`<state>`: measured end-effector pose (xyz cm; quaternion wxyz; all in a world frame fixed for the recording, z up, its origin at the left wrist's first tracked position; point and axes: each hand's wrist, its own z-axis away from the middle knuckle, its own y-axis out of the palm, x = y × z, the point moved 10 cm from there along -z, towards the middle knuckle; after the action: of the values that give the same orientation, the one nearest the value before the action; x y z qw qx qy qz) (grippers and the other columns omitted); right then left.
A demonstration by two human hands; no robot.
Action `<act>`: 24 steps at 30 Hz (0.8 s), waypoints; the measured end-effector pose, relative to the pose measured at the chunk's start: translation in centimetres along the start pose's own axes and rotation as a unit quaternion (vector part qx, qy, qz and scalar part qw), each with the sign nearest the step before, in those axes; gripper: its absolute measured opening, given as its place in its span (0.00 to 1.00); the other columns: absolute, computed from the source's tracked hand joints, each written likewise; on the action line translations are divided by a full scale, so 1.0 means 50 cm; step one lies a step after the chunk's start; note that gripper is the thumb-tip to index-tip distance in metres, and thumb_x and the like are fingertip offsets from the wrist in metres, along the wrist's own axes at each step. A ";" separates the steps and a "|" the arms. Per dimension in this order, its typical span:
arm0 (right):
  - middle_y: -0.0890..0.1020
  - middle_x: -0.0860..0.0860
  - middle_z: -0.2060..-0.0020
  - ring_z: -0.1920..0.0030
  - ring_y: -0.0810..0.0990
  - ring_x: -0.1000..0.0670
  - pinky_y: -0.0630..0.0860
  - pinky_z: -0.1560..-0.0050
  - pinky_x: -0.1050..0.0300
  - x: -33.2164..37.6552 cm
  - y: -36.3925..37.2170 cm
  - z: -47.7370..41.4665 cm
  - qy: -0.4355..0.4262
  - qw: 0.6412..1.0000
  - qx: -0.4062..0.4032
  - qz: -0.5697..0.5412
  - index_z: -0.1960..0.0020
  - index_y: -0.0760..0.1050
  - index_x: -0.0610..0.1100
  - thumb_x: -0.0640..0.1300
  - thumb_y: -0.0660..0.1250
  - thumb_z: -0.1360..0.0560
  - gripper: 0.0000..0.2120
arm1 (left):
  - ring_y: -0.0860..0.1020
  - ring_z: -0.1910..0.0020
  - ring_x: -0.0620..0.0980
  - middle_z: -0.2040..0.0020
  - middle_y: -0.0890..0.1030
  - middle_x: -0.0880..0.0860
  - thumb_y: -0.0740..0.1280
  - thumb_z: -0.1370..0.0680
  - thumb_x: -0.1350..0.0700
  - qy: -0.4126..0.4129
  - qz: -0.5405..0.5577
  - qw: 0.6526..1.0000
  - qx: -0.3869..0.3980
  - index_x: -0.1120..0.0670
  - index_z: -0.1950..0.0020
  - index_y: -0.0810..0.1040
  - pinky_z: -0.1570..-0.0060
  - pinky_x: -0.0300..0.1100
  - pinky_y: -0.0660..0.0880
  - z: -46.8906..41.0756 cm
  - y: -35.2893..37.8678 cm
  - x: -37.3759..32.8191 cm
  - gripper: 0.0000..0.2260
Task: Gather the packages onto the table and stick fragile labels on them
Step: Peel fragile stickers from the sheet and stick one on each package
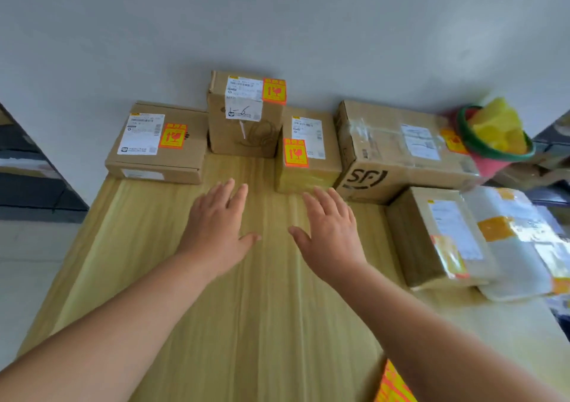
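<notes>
Several cardboard packages line the far edge of the wooden table (pixel 246 324): a flat box (pixel 160 154) at left, a tall box (pixel 246 130), a small box (pixel 308 160) and a large SF box (pixel 398 157). Each carries an orange-and-yellow fragile label, such as the label (pixel 295 152) on the small box. A taped box (pixel 438 241) and white mailer bags (pixel 521 247) lie at right. My left hand (pixel 217 227) and my right hand (pixel 331 232) hover flat and empty over the table's middle. A sheet of fragile labels (pixel 393 386) pokes in at the bottom edge.
A pink and green basket (pixel 490 151) with a yellow bag in it stands behind the SF box at far right. A grey wall runs behind the table. Dark shelving (pixel 27 179) sits off the table's left side.
</notes>
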<state>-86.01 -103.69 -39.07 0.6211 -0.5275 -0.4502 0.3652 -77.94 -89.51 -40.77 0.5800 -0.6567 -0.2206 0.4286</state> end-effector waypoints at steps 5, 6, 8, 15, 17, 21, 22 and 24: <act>0.55 0.50 0.23 0.23 0.48 0.48 0.45 0.25 0.54 -0.170 -0.068 0.121 0.061 0.997 -0.030 -0.029 0.23 0.55 0.48 0.58 0.59 0.22 0.32 | 0.51 0.24 0.52 0.22 0.50 0.54 0.64 0.25 0.39 0.032 0.047 0.998 0.029 0.52 0.22 0.48 0.25 0.47 0.49 0.055 0.019 -0.187 0.40; 0.55 0.50 0.23 0.23 0.49 0.48 0.46 0.25 0.54 -0.206 -0.079 0.143 0.078 0.996 -0.034 -0.036 0.23 0.55 0.48 0.57 0.60 0.22 0.31 | 0.50 0.23 0.52 0.22 0.50 0.53 0.64 0.25 0.39 0.041 0.060 0.997 0.040 0.52 0.22 0.47 0.25 0.46 0.49 0.065 0.027 -0.230 0.40; 0.56 0.50 0.23 0.23 0.51 0.47 0.48 0.25 0.53 -0.278 -0.099 0.183 0.110 0.992 -0.041 -0.046 0.23 0.56 0.47 0.56 0.61 0.22 0.32 | 0.49 0.23 0.50 0.21 0.49 0.51 0.63 0.24 0.39 0.054 0.082 0.993 0.061 0.51 0.22 0.45 0.26 0.45 0.48 0.082 0.045 -0.310 0.40; 0.55 0.45 0.23 0.24 0.53 0.44 0.54 0.26 0.48 -0.521 -0.099 0.257 0.242 0.967 -0.019 -0.077 0.23 0.53 0.46 0.60 0.60 0.23 0.35 | 0.50 0.23 0.48 0.22 0.50 0.49 0.63 0.24 0.39 0.061 0.125 0.984 0.111 0.50 0.22 0.46 0.27 0.43 0.50 0.111 0.123 -0.518 0.39; 0.55 0.44 0.23 0.24 0.53 0.43 0.55 0.26 0.47 -0.576 -0.090 0.252 0.280 0.956 -0.014 -0.082 0.23 0.52 0.45 0.64 0.61 0.25 0.39 | 0.50 0.23 0.48 0.22 0.51 0.50 0.63 0.24 0.40 0.055 0.126 0.983 0.119 0.50 0.22 0.46 0.27 0.43 0.50 0.111 0.145 -0.546 0.38; 0.60 0.44 0.25 0.26 0.60 0.42 0.63 0.29 0.42 -0.659 -0.050 0.232 0.348 0.924 -0.013 -0.161 0.24 0.54 0.44 0.67 0.64 0.29 0.44 | 0.51 0.23 0.49 0.22 0.51 0.49 0.63 0.24 0.39 0.015 0.135 0.981 0.139 0.49 0.22 0.46 0.27 0.46 0.54 0.097 0.192 -0.568 0.39; 0.63 0.45 0.27 0.28 0.63 0.42 0.66 0.31 0.42 -0.667 -0.046 0.230 0.360 0.916 -0.019 -0.178 0.25 0.55 0.43 0.67 0.65 0.30 0.43 | 0.52 0.23 0.50 0.22 0.52 0.49 0.63 0.24 0.40 0.001 0.148 0.978 0.149 0.49 0.22 0.46 0.27 0.47 0.55 0.092 0.202 -0.570 0.39; 0.66 0.45 0.29 0.30 0.67 0.41 0.68 0.34 0.43 -0.674 -0.040 0.230 0.362 0.912 -0.031 -0.191 0.26 0.58 0.42 0.63 0.68 0.29 0.41 | 0.55 0.24 0.50 0.22 0.52 0.50 0.64 0.24 0.41 -0.034 0.186 0.967 0.171 0.49 0.22 0.45 0.28 0.48 0.58 0.080 0.228 -0.575 0.39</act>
<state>-107.97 -131.55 -42.51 0.7824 -0.5468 -0.2980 0.0100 -98.94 -112.46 -42.62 0.5856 -0.5624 -0.0376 0.5825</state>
